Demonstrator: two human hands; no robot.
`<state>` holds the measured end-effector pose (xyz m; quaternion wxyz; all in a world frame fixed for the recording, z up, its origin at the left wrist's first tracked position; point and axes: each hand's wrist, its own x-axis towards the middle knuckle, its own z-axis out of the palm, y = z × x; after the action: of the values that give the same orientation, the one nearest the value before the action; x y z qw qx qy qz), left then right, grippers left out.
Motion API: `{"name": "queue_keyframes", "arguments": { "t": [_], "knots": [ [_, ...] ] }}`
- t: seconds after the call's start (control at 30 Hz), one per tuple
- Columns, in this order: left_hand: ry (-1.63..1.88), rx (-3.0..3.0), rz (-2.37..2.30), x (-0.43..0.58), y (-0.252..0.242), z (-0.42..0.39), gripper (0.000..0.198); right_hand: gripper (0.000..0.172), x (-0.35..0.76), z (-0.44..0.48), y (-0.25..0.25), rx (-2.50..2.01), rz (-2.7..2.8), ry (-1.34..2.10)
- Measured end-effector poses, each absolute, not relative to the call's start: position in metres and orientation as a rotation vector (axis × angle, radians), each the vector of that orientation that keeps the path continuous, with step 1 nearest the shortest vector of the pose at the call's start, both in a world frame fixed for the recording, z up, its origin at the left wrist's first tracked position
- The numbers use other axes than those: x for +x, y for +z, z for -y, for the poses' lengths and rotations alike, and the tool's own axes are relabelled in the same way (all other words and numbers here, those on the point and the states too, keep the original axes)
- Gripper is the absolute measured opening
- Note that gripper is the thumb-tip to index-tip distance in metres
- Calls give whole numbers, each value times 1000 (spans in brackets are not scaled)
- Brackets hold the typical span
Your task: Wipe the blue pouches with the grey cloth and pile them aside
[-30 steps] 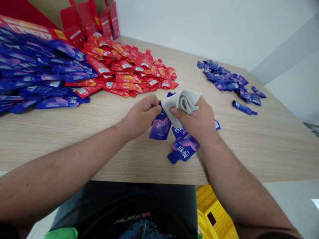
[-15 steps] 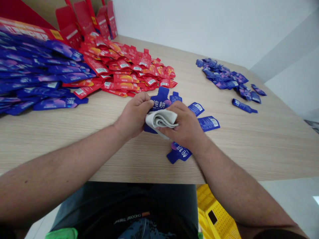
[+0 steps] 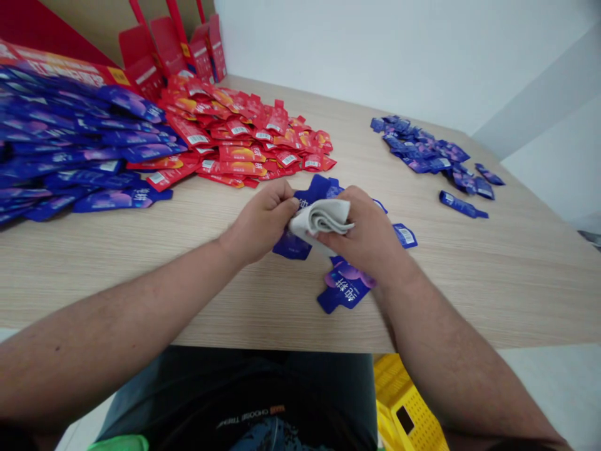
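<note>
My left hand (image 3: 267, 219) is closed, thumb and fingers pinching the left edge of a blue pouch (image 3: 292, 244) above the table. My right hand (image 3: 366, 232) is wrapped round a folded pale grey cloth (image 3: 323, 218), which lies against the pouch and covers much of its front. Below my right hand, another blue pouch (image 3: 346, 287) lies on the table, partly hidden. More blue pouches show behind that hand, one with a barcode (image 3: 406, 235) sticking out at its right.
Blue pouches (image 3: 70, 144) are heaped at the left beside a pile of red pouches (image 3: 248, 138). Red boxes (image 3: 173, 53) stand behind them. A smaller group of blue pouches (image 3: 422, 147) lies at the back right. Below the table edge is a yellow basket (image 3: 408, 401).
The cloth and my right hand have shifted slightly right across the pouch. The pouch is now more tilted, its top leaning right. The view has also moved a little.
</note>
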<state>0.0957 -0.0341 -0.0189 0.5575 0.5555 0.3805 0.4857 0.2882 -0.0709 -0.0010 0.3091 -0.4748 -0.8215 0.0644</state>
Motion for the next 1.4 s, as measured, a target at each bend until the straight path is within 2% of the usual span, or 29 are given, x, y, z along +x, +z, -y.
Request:
{"name": "queue_keyframes", "arguments": {
  "t": [0.17, 0.33, 0.47, 0.57, 0.8, 1.0, 1.13, 1.4],
  "knots": [
    [1036, 1364, -841, 94, -23, 38, 21, 34, 308, 52, -7, -1415, 1668, 97],
    [1014, 1003, -691, 97, -12, 40, 22, 47, 321, 36, -22, -1248, 1262, 420],
    [1046, 868, -697, 95, -5, 37, 19, 53, 308, 46, -24, -1086, 1357, 831],
    [945, 853, -723, 97, -12, 37, 15, 49, 292, 60, -21, -1059, 1501, 932],
    [859, 798, -669, 113, -33, 46, 30, 29, 272, 69, -19, -1111, 1772, 518],
    [1045, 810, -889, 114, -24, 48, 29, 28, 269, 68, -22, -1162, 1779, 326],
    [1148, 803, -807, 111, -20, 50, 21, 29, 271, 67, -21, -1216, 1734, 226],
    [1217, 1153, -924, 102, -33, 41, 17, 30, 278, 68, -15, -1271, 1804, 236]
  ]
}}
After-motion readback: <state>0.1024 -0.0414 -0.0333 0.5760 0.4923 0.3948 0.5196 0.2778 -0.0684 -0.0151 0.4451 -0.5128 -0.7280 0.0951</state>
